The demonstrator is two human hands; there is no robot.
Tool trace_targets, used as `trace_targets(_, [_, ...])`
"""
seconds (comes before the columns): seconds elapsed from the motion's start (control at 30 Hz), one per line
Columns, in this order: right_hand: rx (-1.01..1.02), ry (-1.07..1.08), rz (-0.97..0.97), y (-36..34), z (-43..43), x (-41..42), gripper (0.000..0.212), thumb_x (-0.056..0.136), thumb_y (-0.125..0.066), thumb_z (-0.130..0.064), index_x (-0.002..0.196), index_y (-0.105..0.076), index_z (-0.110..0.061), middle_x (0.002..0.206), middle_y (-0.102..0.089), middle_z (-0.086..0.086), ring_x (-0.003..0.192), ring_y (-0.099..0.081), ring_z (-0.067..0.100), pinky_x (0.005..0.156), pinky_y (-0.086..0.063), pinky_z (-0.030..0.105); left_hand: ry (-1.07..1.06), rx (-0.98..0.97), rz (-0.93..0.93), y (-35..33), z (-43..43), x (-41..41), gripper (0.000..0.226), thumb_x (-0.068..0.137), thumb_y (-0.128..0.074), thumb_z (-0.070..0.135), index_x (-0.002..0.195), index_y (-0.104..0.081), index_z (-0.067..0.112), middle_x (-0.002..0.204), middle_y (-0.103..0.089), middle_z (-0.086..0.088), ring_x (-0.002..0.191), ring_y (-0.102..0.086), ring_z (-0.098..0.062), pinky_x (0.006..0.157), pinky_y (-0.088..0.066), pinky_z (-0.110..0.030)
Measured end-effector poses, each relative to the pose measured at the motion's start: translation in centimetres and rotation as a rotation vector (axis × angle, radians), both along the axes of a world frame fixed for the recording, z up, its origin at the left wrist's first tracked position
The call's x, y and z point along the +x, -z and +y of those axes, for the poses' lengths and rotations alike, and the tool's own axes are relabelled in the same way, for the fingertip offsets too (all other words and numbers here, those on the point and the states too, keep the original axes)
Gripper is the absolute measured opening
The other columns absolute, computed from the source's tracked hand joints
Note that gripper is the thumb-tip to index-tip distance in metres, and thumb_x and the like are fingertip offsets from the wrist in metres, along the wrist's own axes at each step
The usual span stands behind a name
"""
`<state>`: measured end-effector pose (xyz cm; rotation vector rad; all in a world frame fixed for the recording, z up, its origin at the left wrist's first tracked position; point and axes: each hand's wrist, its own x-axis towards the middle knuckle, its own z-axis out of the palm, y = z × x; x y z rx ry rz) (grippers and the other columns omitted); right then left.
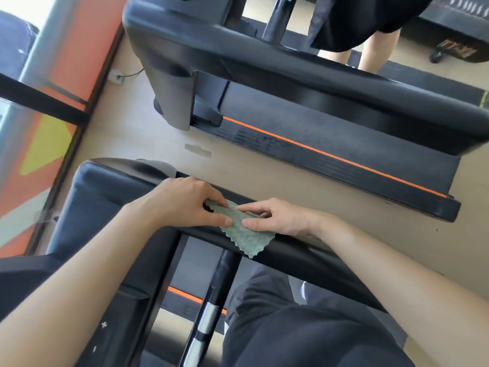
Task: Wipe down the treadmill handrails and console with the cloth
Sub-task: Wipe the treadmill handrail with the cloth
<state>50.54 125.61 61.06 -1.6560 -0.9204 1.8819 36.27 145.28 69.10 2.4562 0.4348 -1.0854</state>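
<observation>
Your left hand (185, 202) and right hand (280, 218) meet over the black handrail (296, 250), with the forearms converging from the lower corners. The fingers of each hand pinch the green cloth (246, 235) against the thumb. The cloth drapes across the rail beneath the fingers, its scalloped edge hanging toward you.

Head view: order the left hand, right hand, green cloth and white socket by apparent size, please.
1. left hand and right hand, about alike.
2. green cloth, partly covered.
3. white socket, farther away.
</observation>
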Motion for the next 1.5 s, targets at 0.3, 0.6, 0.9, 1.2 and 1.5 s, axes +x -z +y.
trace_targets(0.3, [0.093,0.001,-0.034,-0.6,8.5,-4.1,0.085,0.073,-0.063,-0.076,0.146,-0.050,-0.034,0.143,-0.056,-0.016,0.130,-0.051,0.002,0.117,-0.036,0.032,-0.195,0.055,-0.029,-2.0,7.0,-4.3,0.065,0.069,-0.055,0.087,0.120,-0.067,0.048,0.114,-0.068,0.022,0.100,-0.058,-0.006,0.094,-0.050,-0.034])
trace_targets(0.6, [0.178,-0.078,-0.093,-3.2,16.0,-7.1,0.061,0.093,-0.065,-0.050,0.147,-0.048,-0.027,0.144,-0.053,-0.010,0.132,-0.049,0.008,0.114,-0.035,0.027,-0.334,0.159,-0.023,-3.5,12.7,-7.8,0.062,0.064,-0.064,0.084,0.115,-0.067,0.050,0.108,-0.064,0.017,0.102,-0.054,-0.011,0.089,-0.049,-0.036])
trace_targets(0.9, [0.262,-0.176,-0.311,-4.0,20.3,-10.5,0.090,0.073,-0.063,-0.074,0.148,-0.043,-0.031,0.139,-0.059,-0.011,0.127,-0.055,0.013,0.109,-0.044,0.037,-0.571,0.168,-0.240,-3.6,13.5,-12.6,0.071,0.073,-0.085,0.053,0.138,-0.061,0.036,0.147,-0.055,0.012,0.125,-0.054,-0.016,0.103,-0.041,-0.033])
trace_targets(1.2, [0.403,-0.318,-0.696,-4.4,19.1,-12.5,0.086,0.089,-0.059,-0.061,0.155,-0.016,-0.027,0.141,-0.053,0.009,0.125,-0.053,0.037,0.101,-0.046,0.049,-0.662,0.236,-0.426,-2.6,9.5,-15.8,0.084,0.081,-0.084,0.036,0.154,-0.043,0.032,0.165,-0.027,0.014,0.151,-0.031,-0.014,0.122,-0.028,-0.044])
trace_targets(1.5, [0.409,-0.331,-0.696,-5.0,7.2,-7.6,0.092,0.091,-0.059,-0.057,0.160,-0.003,-0.033,0.158,-0.036,-0.004,0.134,-0.047,0.032,0.105,-0.043,0.046,-0.523,0.319,-0.447,-1.9,-2.0,-11.6,0.085,0.085,-0.070,0.062,0.157,-0.033,0.038,0.167,-0.017,0.018,0.156,-0.003,-0.006,0.118,-0.032,-0.044])
